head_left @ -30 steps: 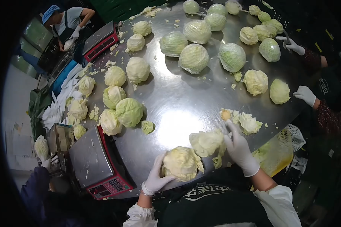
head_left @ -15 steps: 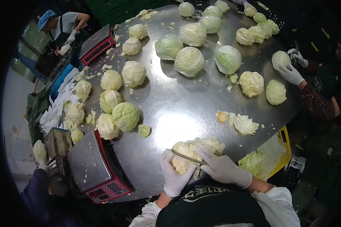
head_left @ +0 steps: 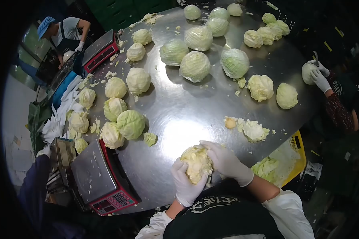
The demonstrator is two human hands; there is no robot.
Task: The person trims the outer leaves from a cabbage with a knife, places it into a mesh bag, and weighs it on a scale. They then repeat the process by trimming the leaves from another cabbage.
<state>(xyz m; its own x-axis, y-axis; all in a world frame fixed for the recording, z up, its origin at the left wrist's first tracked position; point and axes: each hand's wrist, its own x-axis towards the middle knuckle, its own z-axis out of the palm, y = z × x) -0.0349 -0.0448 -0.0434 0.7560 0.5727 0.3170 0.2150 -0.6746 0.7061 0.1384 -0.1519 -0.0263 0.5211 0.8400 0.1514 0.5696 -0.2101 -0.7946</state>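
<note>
A trimmed, pale yellow cabbage is between my gloved hands at the near edge of the metal table. My left hand grips its lower left side, fingers curled against the leaves. My right hand lies over its upper right side with the fingers bent round it. Whether the right hand also holds a knife is hidden. Cut leaves and a brownish scrap lie to the right of the cabbage.
Cabbages stand on the metal table, some wrapped, like this one. A red scale is at left, another behind it. A yellow crate holds leaves. Co-workers are at right, upper left and lower left.
The cabbage has been turned, and the curved knife blade that lay across it is out of sight. My right hand has moved up and left. The right co-worker's hands and cabbage have shifted right.
</note>
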